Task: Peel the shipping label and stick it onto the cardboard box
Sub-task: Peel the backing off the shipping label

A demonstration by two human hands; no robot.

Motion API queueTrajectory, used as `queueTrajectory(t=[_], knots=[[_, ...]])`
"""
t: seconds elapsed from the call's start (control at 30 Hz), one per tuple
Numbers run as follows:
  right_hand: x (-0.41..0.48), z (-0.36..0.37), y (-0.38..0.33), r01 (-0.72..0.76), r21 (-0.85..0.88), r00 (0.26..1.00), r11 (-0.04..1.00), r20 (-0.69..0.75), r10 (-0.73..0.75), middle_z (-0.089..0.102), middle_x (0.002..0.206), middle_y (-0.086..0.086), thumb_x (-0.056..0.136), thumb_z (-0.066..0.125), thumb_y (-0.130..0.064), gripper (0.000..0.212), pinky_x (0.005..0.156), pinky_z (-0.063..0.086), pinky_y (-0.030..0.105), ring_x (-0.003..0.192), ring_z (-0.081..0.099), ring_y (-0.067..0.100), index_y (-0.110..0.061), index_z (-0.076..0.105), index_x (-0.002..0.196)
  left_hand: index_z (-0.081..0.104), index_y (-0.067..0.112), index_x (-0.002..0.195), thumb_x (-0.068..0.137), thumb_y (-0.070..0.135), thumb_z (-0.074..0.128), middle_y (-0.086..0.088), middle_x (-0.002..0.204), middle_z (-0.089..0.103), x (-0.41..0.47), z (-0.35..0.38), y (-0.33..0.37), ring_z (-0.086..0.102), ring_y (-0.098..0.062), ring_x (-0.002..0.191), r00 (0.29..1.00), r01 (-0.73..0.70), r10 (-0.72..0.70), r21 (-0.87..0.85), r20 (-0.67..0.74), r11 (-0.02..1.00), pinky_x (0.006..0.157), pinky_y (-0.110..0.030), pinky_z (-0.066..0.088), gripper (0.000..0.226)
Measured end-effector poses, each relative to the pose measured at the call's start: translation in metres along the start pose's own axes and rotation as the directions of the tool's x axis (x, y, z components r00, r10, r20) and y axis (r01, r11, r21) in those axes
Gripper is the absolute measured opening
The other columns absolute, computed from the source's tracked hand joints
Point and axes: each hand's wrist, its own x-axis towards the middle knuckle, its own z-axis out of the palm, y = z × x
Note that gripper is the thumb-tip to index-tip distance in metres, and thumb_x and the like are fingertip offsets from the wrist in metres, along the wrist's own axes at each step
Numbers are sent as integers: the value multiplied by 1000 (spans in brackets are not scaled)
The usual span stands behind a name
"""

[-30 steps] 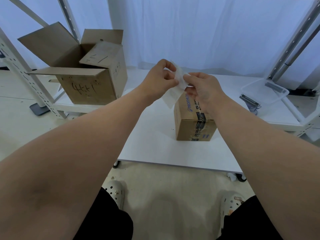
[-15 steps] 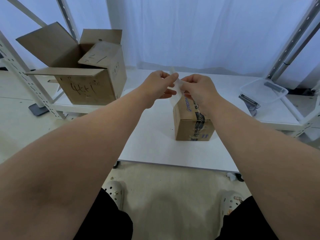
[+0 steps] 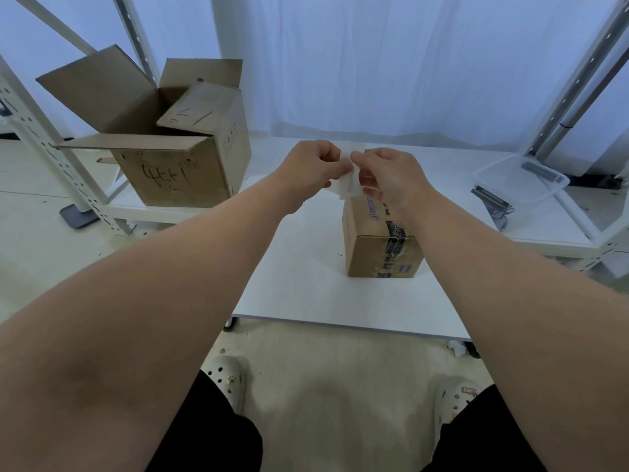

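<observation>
A small taped cardboard box (image 3: 377, 247) stands on the white table (image 3: 306, 294). Just above its far top edge, both hands hold a white shipping label (image 3: 349, 180) between them. My left hand (image 3: 315, 165) pinches the label's left side with curled fingers. My right hand (image 3: 388, 175) pinches its right side, and this hand and forearm cover part of the box top. The label hangs crumpled between the fingertips; whether its backing is separated I cannot tell.
A large open cardboard box (image 3: 177, 148) with raised flaps sits on a low shelf at the left. A clear plastic tray (image 3: 520, 178) lies at the right on the shelf. Metal rack posts (image 3: 578, 73) rise on both sides. My feet stand before the table's near edge.
Both hands have lowered with the label toward the box top and drawn close together. The left hand's fingers have curled tighter on the label.
</observation>
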Motion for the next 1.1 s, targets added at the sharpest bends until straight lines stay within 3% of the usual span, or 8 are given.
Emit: queueTrajectory(t=[0.2, 0.3, 0.37, 0.43, 0.67, 0.8, 0.93, 1.1], knots=[[1, -3, 3, 3, 0, 1000, 1000, -4, -3, 71, 87, 2, 88, 63, -18, 9, 93, 50, 36, 87, 69, 19, -20, 63, 79, 59, 10, 92, 86, 12, 65, 3, 87, 59, -3, 1, 3, 50, -7, 69, 1000, -20, 18, 89, 23, 996, 66, -17, 42, 8], [0, -5, 4, 22, -48, 1000, 999, -18, -23, 72, 92, 5, 85, 64, -15, 2, 83, 53, 30, 88, 70, 17, -16, 67, 86, 58, 12, 95, 87, 15, 64, 0, 97, 62, -5, 2, 4, 56, -10, 80, 998, -4, 0, 64, 59, 998, 73, -19, 47, 10], [0, -5, 5, 48, -101, 999, 994, -17, -50, 72, 95, 6, 86, 65, -16, 11, 71, 49, 20, 85, 68, 13, -11, 68, 95, 55, 14, 94, 89, 25, 63, -1, 99, 66, -5, 2, 5, 62, -12, 88, 996, 38, -40, 29, 82, 999, 80, -25, 50, 14], [0, -4, 6, 63, -138, 998, 988, -11, -65, 71, 97, 7, 87, 63, -14, 13, 68, 46, 18, 87, 66, 14, -10, 68, 98, 55, 16, 93, 89, 35, 62, 0, 98, 69, -4, 2, 6, 66, -13, 90, 992, 87, -88, 12, 87, 996, 82, -29, 52, 21], [-4, -2, 3, 77, -142, 997, 987, 8, -76, 65, 83, -2, 83, 68, -21, 17, 68, 51, 20, 76, 60, 8, -11, 68, 97, 60, 18, 79, 89, 27, 63, 0, 92, 66, -5, 0, 3, 63, -15, 87, 993, 97, -99, 29, 59, 995, 84, -30, 53, 14], [0, -4, 4, 59, -148, 997, 987, -30, -64, 72, 96, 5, 81, 66, -27, 6, 87, 53, 38, 94, 67, 23, -21, 69, 81, 64, 6, 88, 88, 18, 63, -6, 94, 64, -3, 0, 3, 56, -15, 86, 999, 46, -47, 34, 16, 998, 83, -29, 50, 11], [3, -8, 8, 66, -166, 997, 984, -39, -74, 72, 98, 2, 77, 69, -38, 11, 94, 52, 42, 96, 68, 20, -27, 69, 81, 72, 4, 94, 85, 17, 67, -6, 93, 67, -3, 2, 4, 55, -13, 82, 999, 40, -40, 81, 2, 996, 78, -26, 48, 16], [4, -10, 8, 65, -99, 996, 993, -48, -70, 70, 106, 12, 85, 66, -20, 10, 92, 52, 37, 97, 66, 23, -15, 69, 93, 70, 7, 95, 86, 19, 67, 4, 82, 63, -5, 3, 7, 53, -4, 73, 999, 22, -24, 71, 36, 997, 69, -15, 44, 16]])
